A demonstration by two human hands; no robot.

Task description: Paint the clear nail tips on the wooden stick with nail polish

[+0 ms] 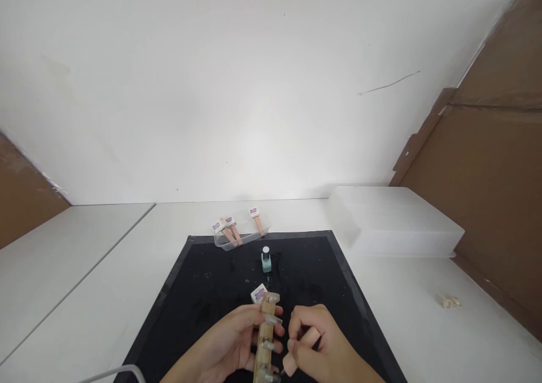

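My left hand is wrapped around a narrow wooden strip that stands roughly lengthwise in front of me. Several clear nail tips are fixed along it. My right hand, closed in a pinch, grips a nail polish brush by its peach-coloured cap. The brush end points toward the lowest nail tips, and whether it touches them I cannot tell. Just beyond the strip sits a small white square bottle with a purple print, partly hidden by the strip and left hand.
A green nail polish bottle stands on the black mat. Behind it, a clear tray holds white bottles with long peach caps. A white translucent box and small beige pieces lie at right.
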